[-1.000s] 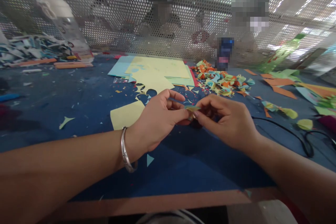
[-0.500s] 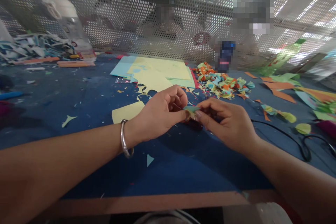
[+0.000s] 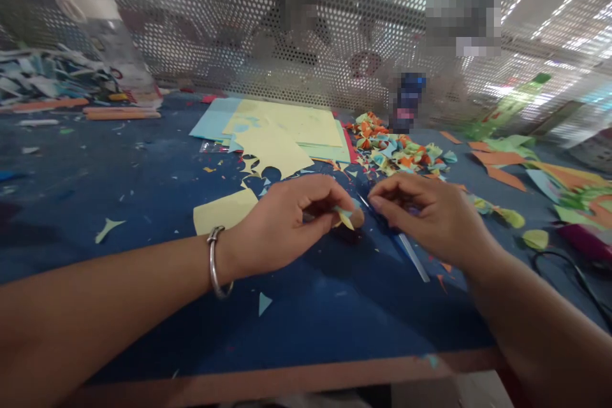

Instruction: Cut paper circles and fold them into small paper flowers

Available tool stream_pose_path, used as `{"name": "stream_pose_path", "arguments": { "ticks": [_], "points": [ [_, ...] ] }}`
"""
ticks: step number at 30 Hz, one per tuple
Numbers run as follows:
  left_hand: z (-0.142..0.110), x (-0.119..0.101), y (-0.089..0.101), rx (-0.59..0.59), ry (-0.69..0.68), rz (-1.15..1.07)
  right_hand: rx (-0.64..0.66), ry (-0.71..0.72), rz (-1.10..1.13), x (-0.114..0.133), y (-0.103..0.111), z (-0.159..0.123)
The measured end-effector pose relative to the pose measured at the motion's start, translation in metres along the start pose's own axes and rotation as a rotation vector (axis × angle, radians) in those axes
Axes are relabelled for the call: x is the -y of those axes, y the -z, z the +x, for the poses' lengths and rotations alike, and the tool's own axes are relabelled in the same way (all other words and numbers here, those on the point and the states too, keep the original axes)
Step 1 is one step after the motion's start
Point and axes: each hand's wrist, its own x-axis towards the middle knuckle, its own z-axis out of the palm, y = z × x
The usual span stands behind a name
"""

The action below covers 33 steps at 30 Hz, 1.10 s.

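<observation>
My left hand [image 3: 287, 217], with a silver bangle at its wrist, pinches a small folded paper piece [image 3: 345, 218], pale yellow and light blue, between thumb and fingers. Under it on the blue tabletop sits something dark red, mostly hidden. To the right, my right hand [image 3: 425, 210] is apart from the paper, its thumb and forefinger closed together. A slim tool with a clear bluish handle [image 3: 412, 256] runs beneath those fingertips; I cannot tell whether they grip it. Left of my left hand lies a yellow paper sheet [image 3: 224, 210].
Behind my hands are stacked paper sheets [image 3: 287, 121] and a heap of folded paper pieces [image 3: 401, 150]. Orange scraps [image 3: 502, 166] and a black cable [image 3: 578, 277] lie at right. A water bottle [image 3: 119, 44] stands back left before a perforated metal screen [image 3: 201, 6].
My right hand has let go of the folded paper and moved slightly right. The paper stays in my left hand. The slim tool now shows below my right hand. The view has shifted slightly.
</observation>
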Motion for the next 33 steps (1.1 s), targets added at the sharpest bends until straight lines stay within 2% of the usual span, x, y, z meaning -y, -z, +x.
{"name": "stream_pose_path", "arguments": {
  "ticks": [3,6,9,13,17,20,29,31,33],
  "points": [
    [0.004,0.009,0.003,-0.062,0.112,-0.093,0.057,-0.048,-0.242,-0.020,0.024,0.004],
    [0.009,0.014,0.007,-0.122,0.156,-0.162,0.178,-0.092,-0.419,-0.041,0.042,0.004],
    [0.011,0.015,0.011,-0.147,0.186,-0.191,0.332,-0.066,-0.493,-0.056,0.049,0.000],
    [0.012,0.016,0.013,-0.162,0.211,-0.217,0.377,-0.029,-0.562,-0.064,0.047,-0.006],
    [0.013,0.017,0.014,-0.182,0.223,-0.264,0.370,0.017,-0.625,-0.068,0.041,-0.005],
    [0.014,0.019,0.016,-0.189,0.231,-0.264,0.338,0.032,-0.591,-0.065,0.040,-0.001],
    [0.013,0.021,0.018,-0.221,0.209,-0.149,0.026,0.040,-0.292,-0.042,0.045,0.004],
    [0.013,0.021,0.017,-0.228,0.218,-0.124,-0.002,0.036,-0.179,-0.036,0.043,-0.002],
    [0.014,0.021,0.016,-0.226,0.225,-0.100,0.023,0.045,-0.107,-0.031,0.040,-0.008]
  ]
}}
